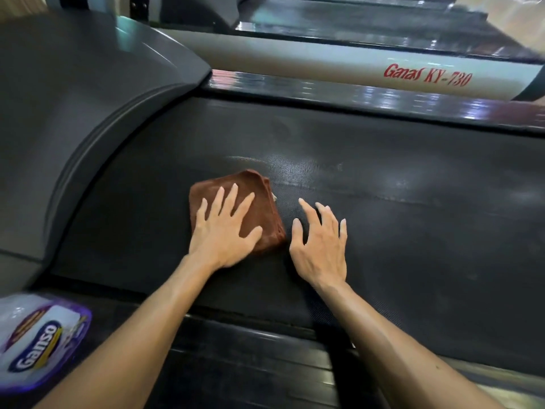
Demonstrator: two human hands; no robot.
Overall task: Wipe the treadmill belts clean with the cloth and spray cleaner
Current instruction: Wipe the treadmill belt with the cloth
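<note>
A folded brown cloth point(250, 187) lies on the black treadmill belt point(413, 231), near the belt's front end. My left hand point(225, 228) presses flat on the cloth with its fingers spread and straight. My right hand point(320, 240) rests on the bare belt just to the right of the cloth, fingers spread and slightly bent, holding nothing. A damp, shiny streak point(295, 169) shows on the belt just beyond the cloth. No spray bottle shows clearly.
The grey motor cover point(73, 113) curves along the left. A side rail marked "Ganas KY-730" point(383, 72) runs behind the belt, with another treadmill point(354, 19) beyond it. A white and purple "Ganso" package point(38, 343) lies at the lower left on the near foot rail point(250, 364).
</note>
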